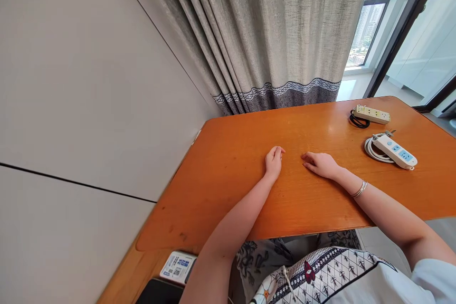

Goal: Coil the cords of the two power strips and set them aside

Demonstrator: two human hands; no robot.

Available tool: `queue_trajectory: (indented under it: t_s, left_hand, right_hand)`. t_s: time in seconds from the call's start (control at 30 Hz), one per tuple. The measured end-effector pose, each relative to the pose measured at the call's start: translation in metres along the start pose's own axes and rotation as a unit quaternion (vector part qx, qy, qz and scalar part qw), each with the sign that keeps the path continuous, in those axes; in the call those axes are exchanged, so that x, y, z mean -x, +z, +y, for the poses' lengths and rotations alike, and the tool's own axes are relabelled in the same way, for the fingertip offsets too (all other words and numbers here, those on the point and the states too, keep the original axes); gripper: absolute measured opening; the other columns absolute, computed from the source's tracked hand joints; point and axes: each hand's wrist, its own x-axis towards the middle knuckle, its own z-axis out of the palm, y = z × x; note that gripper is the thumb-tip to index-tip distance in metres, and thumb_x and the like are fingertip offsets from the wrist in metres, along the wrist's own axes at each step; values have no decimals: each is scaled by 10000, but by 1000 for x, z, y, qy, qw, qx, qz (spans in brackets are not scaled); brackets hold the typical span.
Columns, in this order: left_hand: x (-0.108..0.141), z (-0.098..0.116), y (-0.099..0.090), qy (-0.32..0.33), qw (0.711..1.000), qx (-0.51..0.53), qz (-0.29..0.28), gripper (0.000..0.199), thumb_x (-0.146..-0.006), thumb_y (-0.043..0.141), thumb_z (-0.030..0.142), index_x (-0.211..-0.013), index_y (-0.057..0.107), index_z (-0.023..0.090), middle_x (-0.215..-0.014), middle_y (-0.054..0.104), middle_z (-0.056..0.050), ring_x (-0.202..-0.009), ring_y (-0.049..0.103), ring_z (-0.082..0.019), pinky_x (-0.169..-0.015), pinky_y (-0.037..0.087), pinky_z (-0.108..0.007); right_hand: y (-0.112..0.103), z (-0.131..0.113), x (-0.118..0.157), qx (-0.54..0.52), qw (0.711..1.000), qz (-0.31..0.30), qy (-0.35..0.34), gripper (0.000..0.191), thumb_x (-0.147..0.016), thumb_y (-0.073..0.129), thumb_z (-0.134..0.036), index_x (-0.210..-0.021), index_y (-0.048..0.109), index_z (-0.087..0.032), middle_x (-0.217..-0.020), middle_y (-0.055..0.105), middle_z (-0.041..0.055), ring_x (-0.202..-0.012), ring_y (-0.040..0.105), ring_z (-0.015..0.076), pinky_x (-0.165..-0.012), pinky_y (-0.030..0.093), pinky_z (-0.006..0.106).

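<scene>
My left hand [274, 162] rests on the wooden table [228, 161], turned on its side with the fingers loosely bent. Nothing shows in it, though part of the palm is hidden. Across a small gap of bare wood lies my right hand [321, 165], palm down, its fingers a little apart and holding nothing. Nearest to the right hand is a white power strip [396, 150] with blue socket faces and a coiled white cord. Behind that strip lies a cream power strip [372, 114] with a black coiled cord. Neither hand touches a strip.
A smooth pale panel [71, 80] runs along the table's left side. Grey curtains [285, 23] hang behind the far edge, with a window [370, 23] to the right. A box with a printed label [178, 267] and a black object [160, 292] sit low at the left.
</scene>
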Motion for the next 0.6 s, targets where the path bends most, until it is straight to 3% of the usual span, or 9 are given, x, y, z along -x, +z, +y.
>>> queue_trajectory:
  t_s: [0.3, 0.6]
  left_hand:
    - [1, 17, -12, -29, 999, 21, -19, 300, -864, 580, 393, -653, 536, 186, -491, 285, 71, -429, 209, -64, -446, 173, -221]
    - [-1, 12, -11, -24, 999, 20, -36, 323, -834, 613, 428, -636, 551, 180, -481, 295, 71, -436, 227, -66, -453, 165, -222]
  right_hand:
    - [-1, 0, 2, -8, 1000, -4, -7, 339, -952, 533, -343, -1256, 612, -218, -1072, 751, 60, -940, 708, 212, -776, 496, 295]
    - [2, 2, 0, -15, 1000, -5, -19, 347, -950, 521, -352, -1256, 616, -220, -1034, 752, 47, -913, 702, 203, -774, 488, 288]
